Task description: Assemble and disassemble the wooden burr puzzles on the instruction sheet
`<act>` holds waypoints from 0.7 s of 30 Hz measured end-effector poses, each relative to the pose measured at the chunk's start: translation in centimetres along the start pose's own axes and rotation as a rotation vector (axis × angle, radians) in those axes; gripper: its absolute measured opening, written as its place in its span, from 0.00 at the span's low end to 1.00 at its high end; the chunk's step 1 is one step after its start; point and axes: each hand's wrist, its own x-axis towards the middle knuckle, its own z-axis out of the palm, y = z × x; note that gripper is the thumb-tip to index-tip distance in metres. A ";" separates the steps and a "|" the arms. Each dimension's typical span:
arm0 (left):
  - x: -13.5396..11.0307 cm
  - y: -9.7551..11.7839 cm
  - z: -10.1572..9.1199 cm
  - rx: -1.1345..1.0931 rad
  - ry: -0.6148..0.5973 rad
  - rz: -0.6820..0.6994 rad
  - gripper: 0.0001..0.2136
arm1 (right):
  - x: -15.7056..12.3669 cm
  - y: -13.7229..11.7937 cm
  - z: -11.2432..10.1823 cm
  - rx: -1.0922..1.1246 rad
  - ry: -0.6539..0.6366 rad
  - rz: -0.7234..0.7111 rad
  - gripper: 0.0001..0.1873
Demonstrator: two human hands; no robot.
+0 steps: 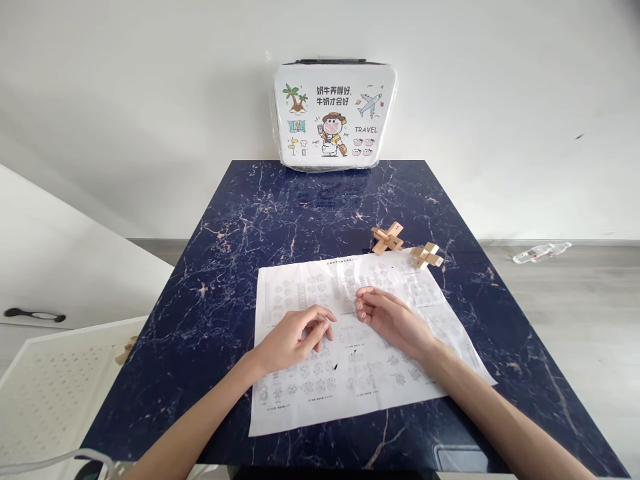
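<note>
A large printed sheet (305, 413) covered with small grey diagrams lies across the near half of the dark blue marbled table (300, 220). My left hand (297, 339) rests on the sheet's left-middle part, fingers loosely bent and slightly apart, holding nothing. Facing it, my right hand (393, 321) lies on its side over the paper, its fingers relaxed and half curled, with nothing visible in them. The two hands do not touch. Beyond my right hand are two wooden interlocking puzzles (387, 239), the second wooden puzzle (427, 256) sitting at the sheet's upper right corner.
A white case (336, 143) with cartoon travel prints stands at the table's far edge against the wall. At the left is a white perforated tray (45, 373) with wooden pieces (123, 352) by the table edge. A clear plastic bottle (533, 253) lies on the floor at right.
</note>
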 end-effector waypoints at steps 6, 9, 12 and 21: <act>0.0 0.0 0.0 0.006 -0.008 -0.002 0.14 | 0.1 0.2 -0.3 0.010 -0.010 -0.001 0.09; 0.0 -0.1 -0.1 0.005 -0.013 -0.008 0.14 | 0.1 0.2 -0.2 0.012 -0.007 0.001 0.09; 0.0 -0.1 -0.1 0.003 -0.013 -0.009 0.13 | 0.1 0.1 -0.1 0.016 -0.007 0.004 0.09; -0.1 -0.2 -0.1 0.005 -0.014 -0.018 0.14 | 0.1 0.2 -0.2 0.015 -0.001 0.002 0.09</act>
